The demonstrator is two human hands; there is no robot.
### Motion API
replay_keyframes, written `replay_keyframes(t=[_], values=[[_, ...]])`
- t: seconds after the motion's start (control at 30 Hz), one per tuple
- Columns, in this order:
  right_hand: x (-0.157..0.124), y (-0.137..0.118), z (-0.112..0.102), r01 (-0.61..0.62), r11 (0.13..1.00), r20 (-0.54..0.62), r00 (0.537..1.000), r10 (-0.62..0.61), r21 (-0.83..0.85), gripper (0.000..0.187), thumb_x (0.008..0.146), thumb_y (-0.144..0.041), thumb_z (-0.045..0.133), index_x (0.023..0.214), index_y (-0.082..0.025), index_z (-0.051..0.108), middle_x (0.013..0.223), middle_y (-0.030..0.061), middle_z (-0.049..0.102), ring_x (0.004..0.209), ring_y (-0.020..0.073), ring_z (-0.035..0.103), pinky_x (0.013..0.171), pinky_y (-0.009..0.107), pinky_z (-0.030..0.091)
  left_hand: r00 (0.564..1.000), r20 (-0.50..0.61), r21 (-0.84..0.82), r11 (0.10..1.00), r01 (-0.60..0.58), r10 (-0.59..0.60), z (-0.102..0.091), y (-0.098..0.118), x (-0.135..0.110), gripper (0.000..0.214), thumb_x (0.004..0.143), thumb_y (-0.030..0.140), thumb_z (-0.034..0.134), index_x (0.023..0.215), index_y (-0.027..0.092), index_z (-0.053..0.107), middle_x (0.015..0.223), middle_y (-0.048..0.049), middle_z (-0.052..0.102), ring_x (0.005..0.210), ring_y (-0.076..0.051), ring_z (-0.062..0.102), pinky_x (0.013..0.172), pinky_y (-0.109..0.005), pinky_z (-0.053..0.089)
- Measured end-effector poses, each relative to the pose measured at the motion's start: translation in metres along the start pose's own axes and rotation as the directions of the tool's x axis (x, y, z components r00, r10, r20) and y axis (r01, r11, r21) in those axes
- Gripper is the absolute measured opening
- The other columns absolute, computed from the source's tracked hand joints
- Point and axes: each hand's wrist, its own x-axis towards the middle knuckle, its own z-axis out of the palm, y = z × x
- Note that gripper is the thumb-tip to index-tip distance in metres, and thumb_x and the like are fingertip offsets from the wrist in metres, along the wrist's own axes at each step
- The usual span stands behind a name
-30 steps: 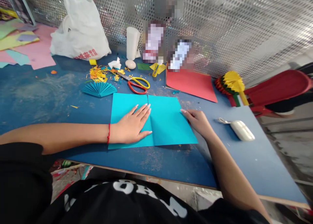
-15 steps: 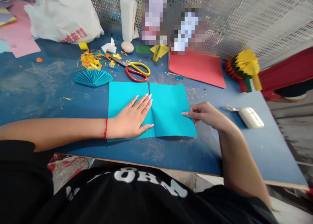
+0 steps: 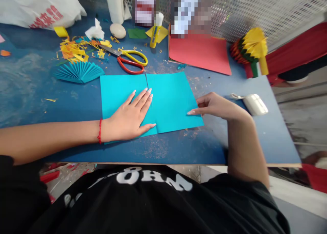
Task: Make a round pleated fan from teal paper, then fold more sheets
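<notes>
1. On my head feed, the left hand (image 3: pixel 129 117) lies flat and open, fingers slightly spread, pressing on the left half of the cyan paper sheet (image 3: pixel 170 101). It grips nothing. A red string bracelet (image 3: pixel 99 131) circles the wrist.
2. The right hand (image 3: pixel 214 106) is half curled at the sheet's right edge, with its index fingertip (image 3: pixel 191 112) over the paper. I cannot tell whether it has hold of that edge.
3. The sheet lies flat on the blue table (image 3: pixel 163 155), between both hands, with a crease down its middle and a dark slit at the top of that crease.
4. Just above the sheet are red-and-yellow-handled scissors (image 3: pixel 130 62), their blades pointing left into yellow and orange paper scraps (image 3: pixel 73 50).
5. To the upper left, a pleated cyan paper fan (image 3: pixel 79 72) lies near the sheet's corner.
6. Farther up stand a yellow glue stick (image 3: pixel 155 36) and a red paper sheet (image 3: pixel 199 53), whose lower corner is near a yellow, green and red pleated paper fan (image 3: pixel 251 46).
7. Right of the right hand, and just beside it, lies a white oblong object (image 3: pixel 254 104); I cannot tell what it is.
8. A white plastic bag (image 3: pixel 38 9) sits at the top left, against a perforated metal screen (image 3: pixel 255 9).
</notes>
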Motion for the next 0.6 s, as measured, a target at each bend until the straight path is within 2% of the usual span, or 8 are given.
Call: replay_keyframes(t=[0.13,0.3,0.43,0.6], values=[[-0.0002,-0.0019,0.0027,-0.016,0.998,0.015,1.0,0.015,0.067,0.065,0.06,-0.079,0.084,0.049,-0.023,0.053,0.047,-0.001,0.052,0.049,0.0146,0.056,0.05,0.03,0.044,0.994,0.004,-0.04,0.993,-0.108,0.109,0.0,0.0034,-0.0019,0.087,0.108,0.063,0.029,0.17,0.005,0.015,0.179,-0.0155,0.003,0.168,-0.033,0.001,0.136,-0.055,0.005],[0.0012,0.001,0.0046,-0.043,0.998,0.014,0.999,0.043,0.054,0.067,0.056,-0.083,0.083,0.049,-0.024,0.053,0.047,0.0011,0.058,0.047,0.0174,0.061,0.05,0.033,0.05,0.957,0.038,-0.075,0.956,-0.285,0.288,-0.0005,0.0058,-0.0038,0.071,0.112,0.053,0.03,0.171,0.016,0.02,0.179,-0.0044,0.01,0.168,-0.027,0.004,0.138,-0.048,0.002],[-0.0002,0.0023,0.0041,-0.024,0.998,0.024,0.999,0.023,0.052,0.065,0.061,-0.081,0.082,0.053,-0.023,0.055,0.049,0.0019,0.061,0.048,0.0173,0.063,0.049,0.032,0.05,0.952,0.045,-0.073,0.951,-0.301,0.304,-0.001,0.005,-0.0039,0.072,0.112,0.054,0.029,0.171,0.014,0.02,0.179,-0.0044,0.009,0.168,-0.026,0.004,0.137,-0.047,0.002],[-0.004,-0.0041,0.0015,-0.021,1.0,0.062,0.998,0.02,0.009,0.064,0.069,-0.079,0.081,0.057,-0.022,0.055,0.05,0.0007,0.061,0.049,0.015,0.062,0.049,0.028,0.048,0.943,-0.004,-0.072,0.941,-0.332,0.333,-0.0011,0.0039,-0.0052,0.072,0.114,0.052,0.029,0.171,0.01,0.017,0.179,-0.0093,0.012,0.168,-0.029,0.008,0.135,-0.051,0.01]])
